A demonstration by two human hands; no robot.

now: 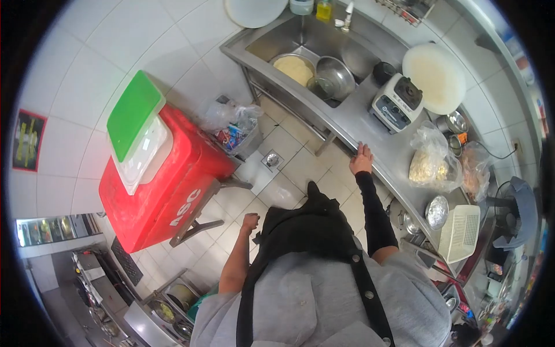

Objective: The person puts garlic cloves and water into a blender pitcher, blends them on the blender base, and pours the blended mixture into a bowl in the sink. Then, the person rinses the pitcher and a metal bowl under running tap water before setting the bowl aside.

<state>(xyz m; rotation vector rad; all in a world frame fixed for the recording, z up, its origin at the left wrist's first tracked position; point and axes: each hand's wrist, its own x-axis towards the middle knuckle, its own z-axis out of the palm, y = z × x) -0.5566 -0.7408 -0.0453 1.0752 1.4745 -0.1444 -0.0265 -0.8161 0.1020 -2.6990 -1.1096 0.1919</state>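
My right hand (362, 159) rests on the front edge of the steel counter (352, 124), its fingers spread and nothing held. A black sleeve covers that forearm. My left hand (250, 222) hangs beside my black apron (306, 225), curled into a loose fist; nothing shows in it. On the counter beyond my right hand stands a blender base (396, 104), and a clear plastic bag of pale food (430, 165) lies to its right. The sink (277, 43) holds metal bowls (335, 78) and a pale mass (293, 69).
A big red cooler (167, 179) on a metal stand is at the left, with a green lid (136, 115) on top. A trash bin (245, 139) stands behind it. A white basket (461, 231) and foil bowl (436, 211) sit at the counter's right end. The tiled floor has a drain (272, 159).
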